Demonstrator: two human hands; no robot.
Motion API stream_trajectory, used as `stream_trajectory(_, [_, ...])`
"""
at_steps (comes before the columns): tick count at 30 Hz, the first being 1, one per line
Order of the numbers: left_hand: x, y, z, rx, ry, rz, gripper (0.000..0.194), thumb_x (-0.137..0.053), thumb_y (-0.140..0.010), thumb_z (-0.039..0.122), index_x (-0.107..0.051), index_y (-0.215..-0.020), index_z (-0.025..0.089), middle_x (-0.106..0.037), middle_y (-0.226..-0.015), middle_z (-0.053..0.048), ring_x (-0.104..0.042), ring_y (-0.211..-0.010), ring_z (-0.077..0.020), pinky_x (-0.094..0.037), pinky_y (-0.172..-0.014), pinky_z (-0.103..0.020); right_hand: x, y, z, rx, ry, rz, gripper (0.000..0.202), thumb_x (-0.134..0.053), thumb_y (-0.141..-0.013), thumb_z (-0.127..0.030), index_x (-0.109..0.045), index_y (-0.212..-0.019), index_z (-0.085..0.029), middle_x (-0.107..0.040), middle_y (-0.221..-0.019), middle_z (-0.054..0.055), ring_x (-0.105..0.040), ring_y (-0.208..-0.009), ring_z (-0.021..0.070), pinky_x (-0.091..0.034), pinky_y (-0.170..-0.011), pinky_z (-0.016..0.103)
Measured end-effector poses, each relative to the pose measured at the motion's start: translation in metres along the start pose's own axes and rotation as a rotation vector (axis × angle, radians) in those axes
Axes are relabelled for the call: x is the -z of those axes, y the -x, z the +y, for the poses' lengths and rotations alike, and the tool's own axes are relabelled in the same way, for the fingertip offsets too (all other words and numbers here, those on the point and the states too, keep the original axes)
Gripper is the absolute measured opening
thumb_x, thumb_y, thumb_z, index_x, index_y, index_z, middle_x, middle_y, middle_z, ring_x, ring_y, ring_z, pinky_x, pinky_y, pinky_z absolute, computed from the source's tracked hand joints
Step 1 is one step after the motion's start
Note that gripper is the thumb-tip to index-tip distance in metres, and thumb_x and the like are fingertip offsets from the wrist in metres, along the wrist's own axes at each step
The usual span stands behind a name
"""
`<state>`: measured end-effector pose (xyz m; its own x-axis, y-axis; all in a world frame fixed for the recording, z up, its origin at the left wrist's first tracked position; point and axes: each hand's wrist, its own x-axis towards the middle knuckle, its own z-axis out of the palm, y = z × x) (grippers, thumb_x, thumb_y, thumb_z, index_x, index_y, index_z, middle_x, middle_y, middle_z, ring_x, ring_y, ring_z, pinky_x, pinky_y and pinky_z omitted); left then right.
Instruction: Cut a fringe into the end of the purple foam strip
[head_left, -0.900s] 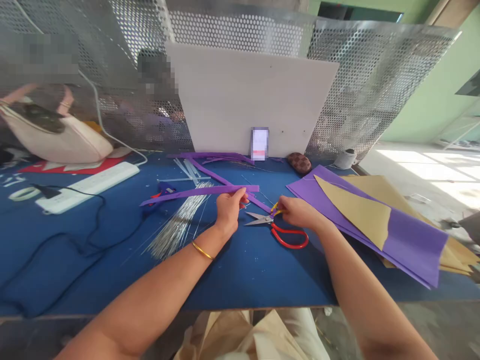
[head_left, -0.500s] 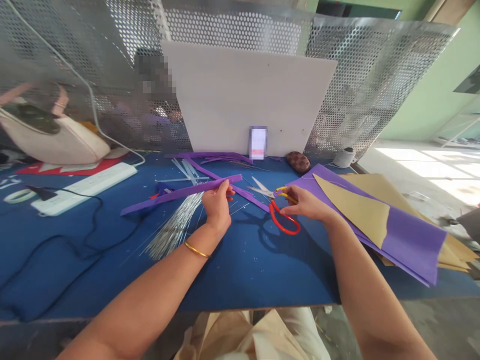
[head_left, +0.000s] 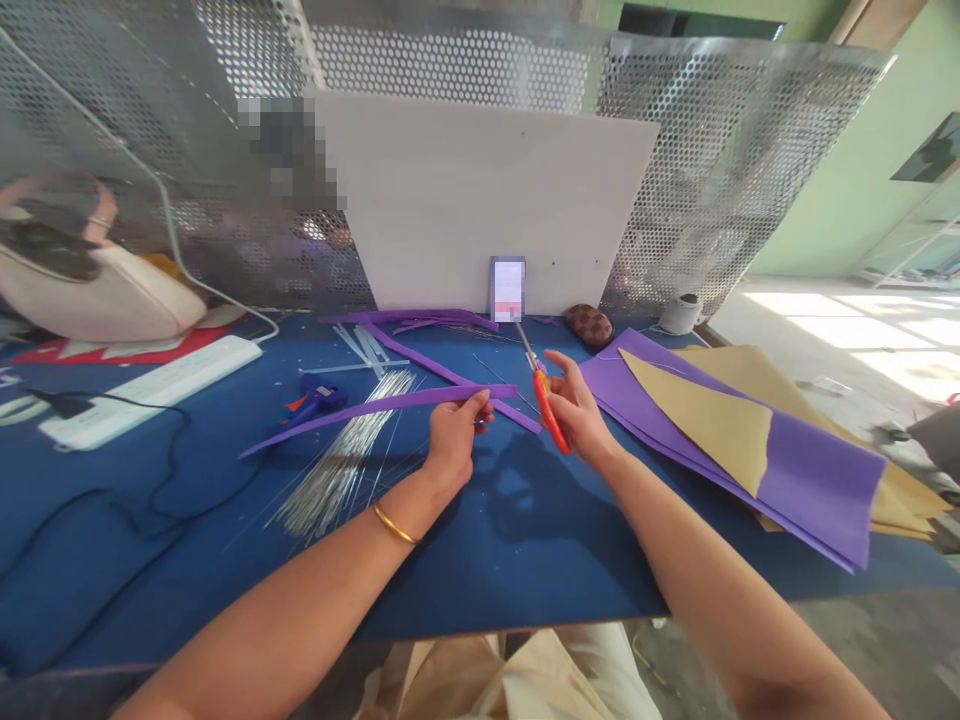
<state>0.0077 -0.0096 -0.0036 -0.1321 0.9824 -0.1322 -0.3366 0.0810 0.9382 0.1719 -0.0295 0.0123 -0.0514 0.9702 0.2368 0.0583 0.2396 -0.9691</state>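
The left hand (head_left: 452, 440) is low over the blue table (head_left: 480, 540), and its fingers are pinched on one end of a long purple strip (head_left: 375, 408). The strip is lifted a little and runs off to the left, over a bunch of thin silver wires (head_left: 341, 470). Just beside it, the right hand (head_left: 574, 415) is closed around the red handles of the scissors (head_left: 541, 390). The scissors stand up on edge, with the blades pointing away, toward the back of the table. To the right lie big purple and tan sheets (head_left: 750, 430), piled on each other. To the left sit a small blue glue gun (head_left: 311, 400) and a white power strip (head_left: 142, 388) with a black cord. Farther back, more purple strips (head_left: 420, 318) lie in front of a white board (head_left: 487, 205), which leans on a shiny metal wall full of holes (head_left: 720, 150).
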Motion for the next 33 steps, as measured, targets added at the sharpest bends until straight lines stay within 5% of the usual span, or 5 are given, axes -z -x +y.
stream_trajectory(7, [0.001, 0.001, 0.011, 0.019, 0.053, 0.0, 0.021, -0.077, -0.059, 0.031, -0.067, -0.062, 0.013, -0.061, -0.058, -0.001, -0.055, -0.053, -0.0109, -0.039, -0.05, -0.023, -0.013, 0.009, -0.017, 0.054, -0.436, -0.105, 0.054, -0.06, -0.079, -0.036, -0.048, -0.132, -0.032, -0.043, -0.08, -0.003, -0.044, -0.057, 0.0105, -0.051, -0.057, 0.03])
stream_trajectory(12, [0.002, 0.004, 0.019, 0.031, 0.106, -0.012, 0.02, -0.078, -0.058, 0.031, -0.067, -0.062, 0.014, -0.062, -0.059, 0.0, -0.056, -0.055, -0.011, -0.04, -0.052, -0.023, -0.02, 0.015, -0.02, 0.103, -0.365, -0.085, 0.064, -0.076, -0.069, -0.026, -0.051, -0.127, -0.032, -0.044, -0.076, -0.006, -0.044, -0.054, 0.0093, -0.053, -0.052, 0.029])
stream_trajectory(19, [-0.001, 0.012, 0.018, 0.051, 0.115, -0.033, 0.023, -0.08, -0.058, 0.032, -0.069, -0.065, 0.013, -0.063, -0.06, -0.001, -0.056, -0.057, -0.011, -0.041, -0.053, -0.023, -0.016, 0.01, -0.016, -0.027, -0.117, 0.233, 0.053, -0.076, -0.07, -0.039, -0.049, -0.112, -0.023, -0.065, -0.078, -0.003, -0.052, -0.043, 0.0086, -0.043, -0.04, 0.023])
stream_trajectory(24, [-0.004, 0.019, 0.014, 0.076, 0.061, -0.071, 0.024, -0.081, -0.058, 0.032, -0.07, -0.066, 0.013, -0.064, -0.06, -0.001, -0.056, -0.056, -0.0105, -0.041, -0.055, -0.023, -0.016, 0.007, -0.016, -0.093, -0.166, 0.208, 0.051, -0.077, -0.067, -0.039, -0.049, -0.106, -0.021, -0.065, -0.073, -0.004, -0.053, -0.041, 0.0102, -0.046, -0.04, 0.026])
stream_trajectory(33, [0.0, 0.03, 0.019, -0.066, -0.365, -0.396, 0.04, -0.067, -0.077, 0.05, -0.065, -0.055, 0.016, -0.054, -0.047, 0.0, -0.048, -0.043, -0.0108, -0.036, -0.045, -0.024, -0.011, 0.004, -0.009, -0.088, -0.125, 0.267, 0.045, -0.07, -0.069, -0.03, -0.047, -0.107, -0.022, -0.06, -0.067, -0.008, -0.052, -0.041, 0.0093, -0.042, -0.037, 0.022])
